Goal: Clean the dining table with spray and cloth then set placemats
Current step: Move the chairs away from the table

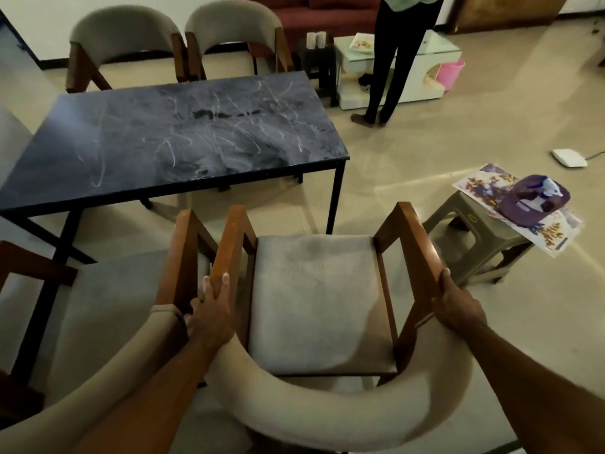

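Observation:
The dark dining table (82, 152) stands ahead on the left, its top smeared with pale chalky scribbles. In front of me is a wooden chair (314, 290) with a grey seat and curved padded back. My left hand (211, 314) grips its left armrest and my right hand (456, 306) grips its right armrest. On a plastic stool (474, 237) at the right lie floral placemats (553, 234) with a purple cloth (533, 199) and what looks like a spray bottle on top.
A second chair (183, 253) stands close against the left side of the one I hold. Two more chairs (176, 37) sit behind the table. A person (393, 60) stands by a low white table (422, 70). A pink bin and a white device lie on the floor.

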